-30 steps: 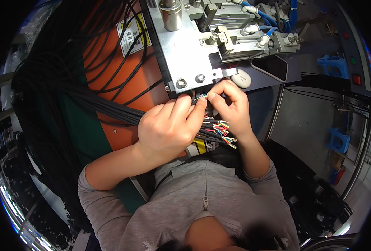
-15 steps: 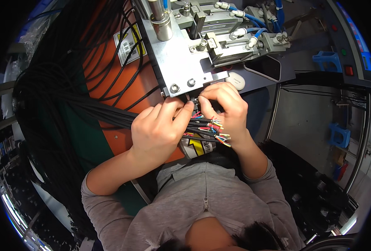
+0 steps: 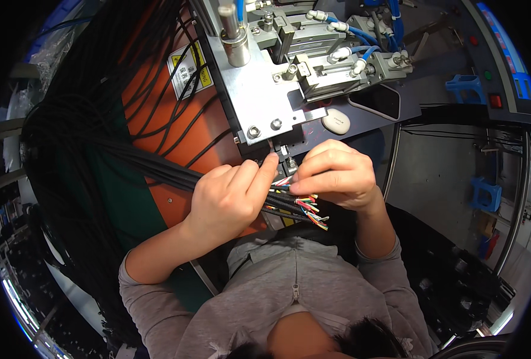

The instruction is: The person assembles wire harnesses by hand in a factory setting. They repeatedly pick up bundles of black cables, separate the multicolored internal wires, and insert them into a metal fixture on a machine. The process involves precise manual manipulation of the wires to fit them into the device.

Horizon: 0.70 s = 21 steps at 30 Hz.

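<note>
Right hand lower, cables crosswise, tips rightward

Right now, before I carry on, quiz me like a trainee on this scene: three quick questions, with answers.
1. Which is nearer the smooth white rounded case: (a) the left hand or (b) the right hand?
2. True or false: thin multicoloured wire ends stick out of the black sheathed cables.
3. Fill in: the flat, dark-screened, pale-edged phone lies to the ____ of that case.

Key: 1 b; 2 true; 3 right.
</note>
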Each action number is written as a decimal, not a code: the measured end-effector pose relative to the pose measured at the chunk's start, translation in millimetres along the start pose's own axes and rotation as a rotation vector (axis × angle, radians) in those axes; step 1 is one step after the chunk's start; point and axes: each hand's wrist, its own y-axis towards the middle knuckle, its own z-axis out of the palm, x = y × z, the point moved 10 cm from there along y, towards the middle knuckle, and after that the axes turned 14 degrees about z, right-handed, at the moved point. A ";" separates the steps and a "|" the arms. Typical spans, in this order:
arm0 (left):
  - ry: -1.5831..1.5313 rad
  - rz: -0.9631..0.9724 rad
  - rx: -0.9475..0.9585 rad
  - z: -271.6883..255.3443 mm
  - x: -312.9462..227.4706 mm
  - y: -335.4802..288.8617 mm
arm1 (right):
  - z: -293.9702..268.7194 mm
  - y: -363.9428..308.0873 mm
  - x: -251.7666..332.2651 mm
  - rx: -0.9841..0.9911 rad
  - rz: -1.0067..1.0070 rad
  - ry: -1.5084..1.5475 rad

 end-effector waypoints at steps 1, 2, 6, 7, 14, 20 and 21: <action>0.007 0.020 -0.047 -4.9 -1.5 1.9 | -6.3 -0.5 -3.4 -0.058 0.032 0.049; 0.013 0.040 -0.094 -9.7 -2.9 3.7 | -11.1 -2.1 -8.0 -0.116 0.063 0.098; 0.058 0.133 -0.474 -53.8 -11.9 3.7 | -16.1 -5.0 -16.6 -0.233 0.129 0.222; 0.004 0.124 -0.405 -44.2 -9.4 5.0 | -13.5 -2.7 -12.7 -0.244 0.127 0.227; -0.152 0.057 -0.394 -31.0 0.3 5.1 | -14.7 -3.3 9.2 -0.580 0.034 -0.065; -0.130 0.055 -0.413 -30.4 0.7 4.0 | -3.7 1.4 -25.1 -0.397 0.380 0.304; -0.132 0.052 -0.396 -29.3 0.8 5.8 | -3.0 -1.0 -33.2 -0.432 0.449 0.435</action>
